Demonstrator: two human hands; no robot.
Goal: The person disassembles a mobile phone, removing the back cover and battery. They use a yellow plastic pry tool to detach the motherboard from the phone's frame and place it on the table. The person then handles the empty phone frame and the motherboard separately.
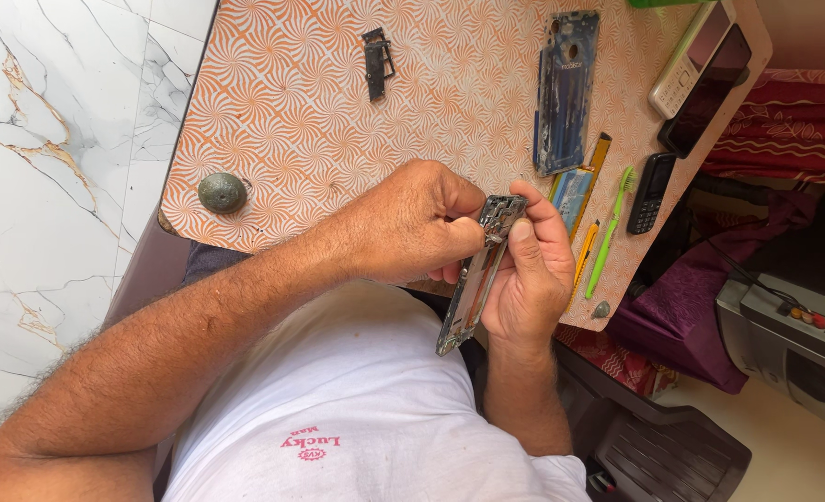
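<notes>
1. The phone frame (475, 279), a long stripped-down body with bare metal edges, is held up off the table, just out from its near edge and above the person's lap, tilted with its top end toward the table.
2. The right hand (533, 279) is closed round the frame from behind, its thumb lying along the upper end; this hand carries the weight.
3. The left hand (412, 223) is closed too, its fingertips pinched against the top end of the frame, where small parts sit. Whether it holds a tool or a loose piece I cannot tell.
4. Judging by this, the work in hand is fine picking or pressing at the frame's top end; the next move calls for a steady grip from the right hand and a small, careful pull or push from the left.
5. On the patterned table (282, 102), a blue back cover (566, 93) lies near the far edge, a small black bracket (376, 61) further along it, and a green toothbrush (610, 232) beside a dark keypad phone (651, 192) at the right edge.
6. A round grey knob (222, 192) sits near the left corner.
</notes>
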